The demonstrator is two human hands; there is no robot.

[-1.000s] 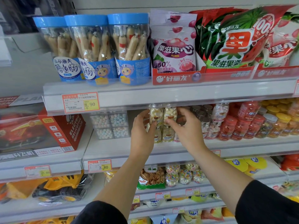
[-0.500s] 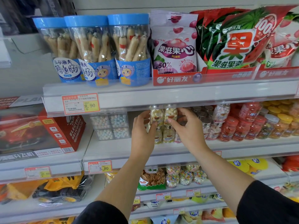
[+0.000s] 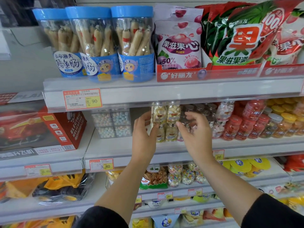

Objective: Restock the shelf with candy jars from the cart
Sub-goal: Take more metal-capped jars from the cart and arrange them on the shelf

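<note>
Candy jars (image 3: 166, 120) stacked two-high, back from shelf (image 3: 118, 150) front edge, tops near upper rail (image 3: 181, 92); left hand (image 3: 144, 137) cups stack, grip unclear; right hand (image 3: 197, 135) loosely curled, empty.

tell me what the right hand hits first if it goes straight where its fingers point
Likely the upper pale-yellow candy jar, just left of the fingertips of the right hand, though depth is unclear.

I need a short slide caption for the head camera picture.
Left hand and right hand at stacked candy jars on a store shelf.
</note>
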